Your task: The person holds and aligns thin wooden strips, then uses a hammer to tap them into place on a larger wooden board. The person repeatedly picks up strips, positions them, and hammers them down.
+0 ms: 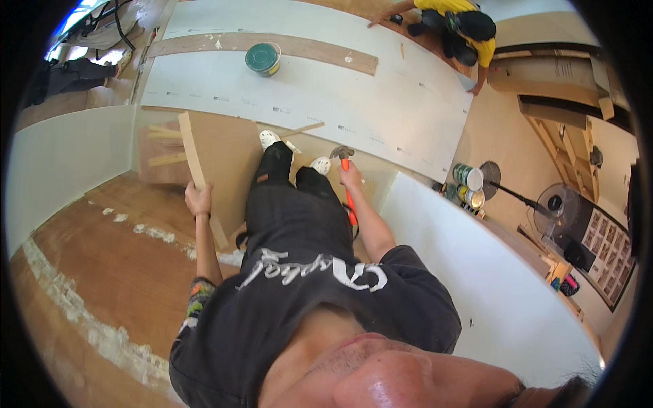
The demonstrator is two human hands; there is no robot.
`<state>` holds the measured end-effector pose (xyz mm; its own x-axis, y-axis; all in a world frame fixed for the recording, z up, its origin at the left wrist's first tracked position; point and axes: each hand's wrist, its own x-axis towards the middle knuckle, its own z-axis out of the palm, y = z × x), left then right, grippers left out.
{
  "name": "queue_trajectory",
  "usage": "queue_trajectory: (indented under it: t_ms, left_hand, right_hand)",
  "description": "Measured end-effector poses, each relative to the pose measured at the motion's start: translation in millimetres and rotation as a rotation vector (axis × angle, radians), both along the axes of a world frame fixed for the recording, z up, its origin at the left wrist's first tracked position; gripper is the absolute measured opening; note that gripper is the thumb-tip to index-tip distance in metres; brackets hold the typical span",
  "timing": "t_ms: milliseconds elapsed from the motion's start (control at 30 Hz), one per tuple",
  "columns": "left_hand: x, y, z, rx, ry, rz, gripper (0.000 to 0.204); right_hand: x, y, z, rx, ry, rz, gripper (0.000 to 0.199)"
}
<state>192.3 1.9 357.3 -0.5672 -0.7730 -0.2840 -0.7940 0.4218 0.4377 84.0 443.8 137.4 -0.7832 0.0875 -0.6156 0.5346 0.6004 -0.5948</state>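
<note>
My left hand (198,200) is wrapped round a long, pale wooden batten (191,149), which stretches away from me and also sticks out behind the hand. In my right hand (350,175) is a claw hammer (349,197) with an orange handle, gripped close below its metal head. The head points away from me, beyond my fist. Under the batten's far end lies a brown board (228,139) with a few short wood strips (166,160) at its left side.
A large white panel (306,102) lies ahead, bearing a green-lidded bucket (263,58) and a long plank (299,49). A person in yellow (469,30) crouches at its far right corner. White panels flank me; paint cans (468,178) and fans (554,204) stand right.
</note>
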Motion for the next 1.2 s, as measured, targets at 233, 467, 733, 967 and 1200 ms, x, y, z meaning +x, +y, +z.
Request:
queue_trajectory:
  t_ms: [233, 467, 733, 967, 1200]
  left_hand:
    - [34.9, 18.1, -51.7, 0.143, 0.184, 0.089, 0.024]
    - [55.7, 16.4, -91.4, 0.255, -0.032, 0.318, 0.021]
    - [90.4, 25.5, -131.6, 0.285, -0.185, 0.449, 0.021]
    - [87.8, 24.7, -121.9, 0.256, -0.252, 0.436, 0.021]
    - [80.5, 25.3, -101.4, 0.252, -0.127, 0.443, 0.021]
  right_hand:
    - [-181.6, -144.5, -122.0, -0.271, -0.416, -0.136, 0.03]
    - [-360.7, -303.7, -294.8, -0.256, -0.227, -0.122, 0.035]
    - [-465.6, -404.2, -397.0, -0.406, 0.077, -0.492, 0.025]
    - [-448.0, -458.4, -358.2, -0.551, 0.218, -0.616, 0.019]
    - [-390.8, -447.2, -329.4, -0.05, 0.182, -0.013, 0.034]
